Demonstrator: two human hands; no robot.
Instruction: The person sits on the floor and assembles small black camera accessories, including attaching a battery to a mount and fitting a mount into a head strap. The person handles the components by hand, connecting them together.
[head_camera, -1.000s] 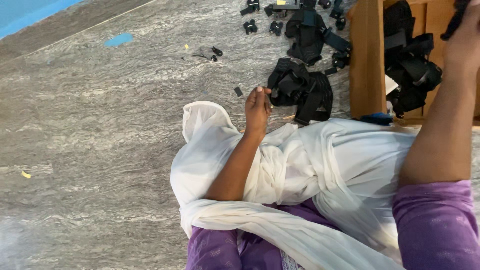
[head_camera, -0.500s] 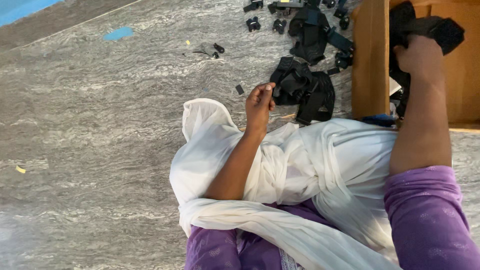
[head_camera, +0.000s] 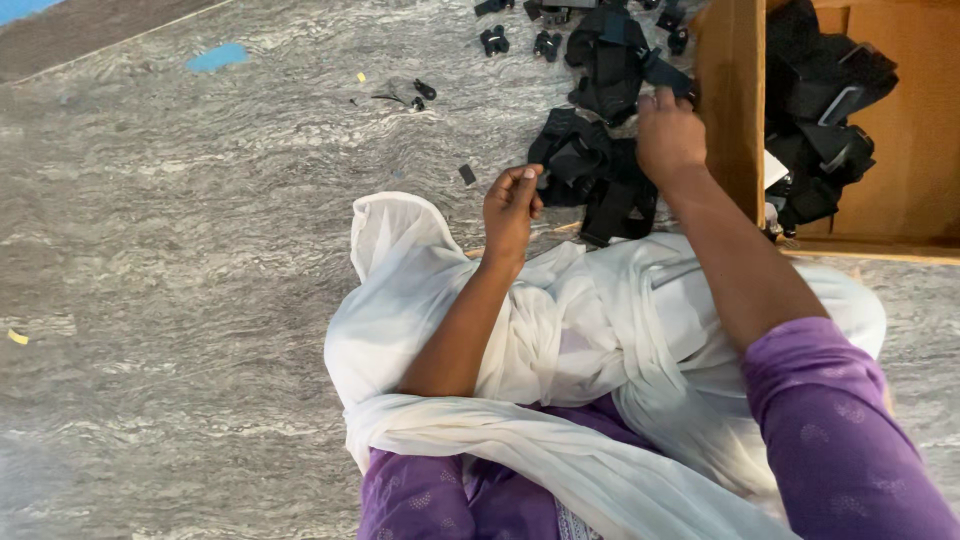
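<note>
My left hand (head_camera: 512, 203) is curled, its fingertips pinching the edge of a black strap bundle (head_camera: 585, 175) on the grey floor. My right hand (head_camera: 668, 135) hovers over the same heap of black straps and buckles (head_camera: 610, 55), just left of a cardboard box wall (head_camera: 730, 100). Its fingers point down onto a strap, and its grip is hidden from me. A white cloth (head_camera: 600, 330) covers my lap under both forearms. My sleeves are purple.
The open cardboard box (head_camera: 910, 150) at the right holds more black strap pieces (head_camera: 825, 110). Small black buckles (head_camera: 493, 40) and clips (head_camera: 424, 90) lie scattered on the grey stone floor. A blue tape patch (head_camera: 216, 57) sits at the far left.
My right hand came out of the cardboard box and moved left to the black strap heap on the floor. My left hand stayed at the edge of the heap.
</note>
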